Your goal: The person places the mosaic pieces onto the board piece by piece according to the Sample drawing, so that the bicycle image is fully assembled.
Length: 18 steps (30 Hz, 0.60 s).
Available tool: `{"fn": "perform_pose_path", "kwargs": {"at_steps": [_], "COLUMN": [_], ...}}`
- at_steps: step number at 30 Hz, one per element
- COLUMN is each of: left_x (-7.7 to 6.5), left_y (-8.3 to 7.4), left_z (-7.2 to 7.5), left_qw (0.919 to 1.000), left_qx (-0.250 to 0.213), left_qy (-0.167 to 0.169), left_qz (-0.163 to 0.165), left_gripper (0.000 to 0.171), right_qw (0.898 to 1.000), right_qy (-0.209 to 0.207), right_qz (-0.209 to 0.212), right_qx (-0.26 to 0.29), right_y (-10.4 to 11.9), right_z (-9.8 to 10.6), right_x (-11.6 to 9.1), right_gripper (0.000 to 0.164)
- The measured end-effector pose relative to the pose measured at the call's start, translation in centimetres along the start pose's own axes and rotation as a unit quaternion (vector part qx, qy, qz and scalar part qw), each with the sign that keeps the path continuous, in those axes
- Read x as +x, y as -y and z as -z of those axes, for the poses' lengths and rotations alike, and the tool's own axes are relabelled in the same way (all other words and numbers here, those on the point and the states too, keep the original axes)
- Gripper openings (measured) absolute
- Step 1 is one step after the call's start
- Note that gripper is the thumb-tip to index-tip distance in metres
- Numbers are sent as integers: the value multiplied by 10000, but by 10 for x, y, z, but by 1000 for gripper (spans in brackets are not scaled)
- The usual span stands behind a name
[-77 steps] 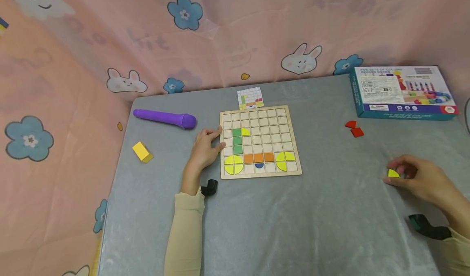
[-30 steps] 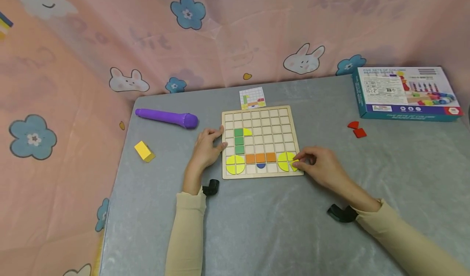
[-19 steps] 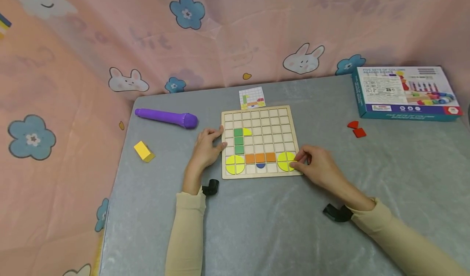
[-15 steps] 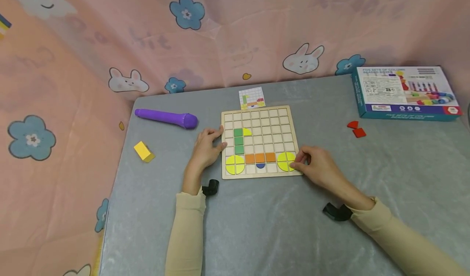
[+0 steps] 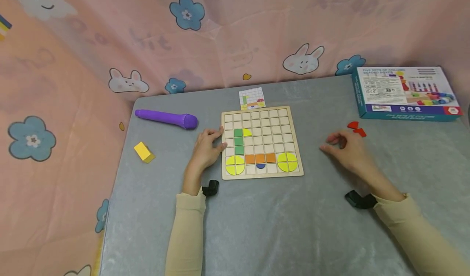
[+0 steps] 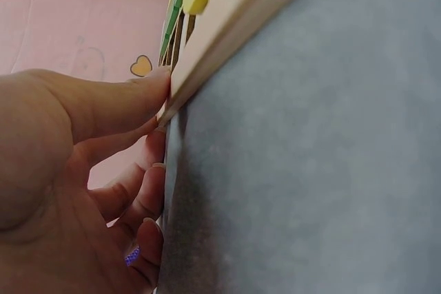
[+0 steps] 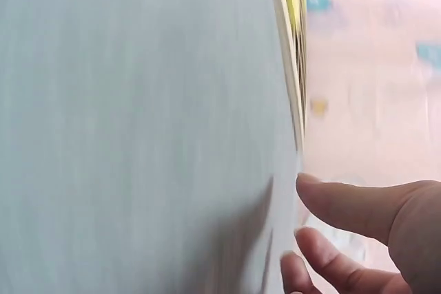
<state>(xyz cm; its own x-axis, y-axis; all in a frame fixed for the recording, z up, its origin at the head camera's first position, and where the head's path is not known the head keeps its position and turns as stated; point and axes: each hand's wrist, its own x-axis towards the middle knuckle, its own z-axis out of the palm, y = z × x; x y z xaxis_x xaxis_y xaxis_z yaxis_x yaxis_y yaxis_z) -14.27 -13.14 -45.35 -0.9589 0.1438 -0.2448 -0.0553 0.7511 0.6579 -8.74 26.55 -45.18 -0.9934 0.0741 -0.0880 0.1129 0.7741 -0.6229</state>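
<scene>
Along the left edge of the wooden grid board (image 5: 266, 123), my left hand (image 5: 205, 150) rests with thumb and forefinger touching the frame. The left wrist view has the thumb (image 6: 120, 105) against the board's side. The board bears green squares (image 5: 238, 141), orange squares (image 5: 260, 158), a blue half-round piece (image 5: 260, 166) and yellow quarter-round pieces (image 5: 287, 162), which form two full circles plus a single one. My right hand (image 5: 354, 153) is over the cloth right of the board, thumb and forefinger apart, holding nothing. Just beyond it lie two red pieces (image 5: 353, 124), one partly covered by the hand.
A small pattern card (image 5: 251, 98) lies behind the board. To the left are a purple microphone (image 5: 167, 118) and a yellow block (image 5: 144, 152). A boxed toy set (image 5: 407, 92) sits at the back right, before a pink printed curtain (image 5: 235, 35).
My right hand brought a yellow quarter-round piece to the board's lower right, let go of it there, completing a circle, and moved right toward the red pieces. The left hand stayed put.
</scene>
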Motion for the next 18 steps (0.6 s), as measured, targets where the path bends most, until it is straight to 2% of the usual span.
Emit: {"fn": "perform_pose_path", "kwargs": {"at_steps": [4,9,13,18], "left_x": [1,1,1,1], "left_y": [0,1,1,1], "left_z": [-1,-1,-2,-2], "left_qw": [10000,9999,10000,10000], "left_qx": [46,88,57,41], "left_qy": [-17,-40,-42,-43], "left_qz": [-42,-53,-47,-39], "left_gripper": [63,63,63,63], "right_qw": [9993,9969,9954,9946], "right_qy": [-244,-483,-499,-348], "right_qz": [-269,-615,-801,-916], "right_qx": [32,86,-136,-338], "right_y": [-28,-49,-57,-56], "right_z": [23,38,44,47], "right_x": [10,15,16,15], "right_gripper": [41,49,49,46]}}
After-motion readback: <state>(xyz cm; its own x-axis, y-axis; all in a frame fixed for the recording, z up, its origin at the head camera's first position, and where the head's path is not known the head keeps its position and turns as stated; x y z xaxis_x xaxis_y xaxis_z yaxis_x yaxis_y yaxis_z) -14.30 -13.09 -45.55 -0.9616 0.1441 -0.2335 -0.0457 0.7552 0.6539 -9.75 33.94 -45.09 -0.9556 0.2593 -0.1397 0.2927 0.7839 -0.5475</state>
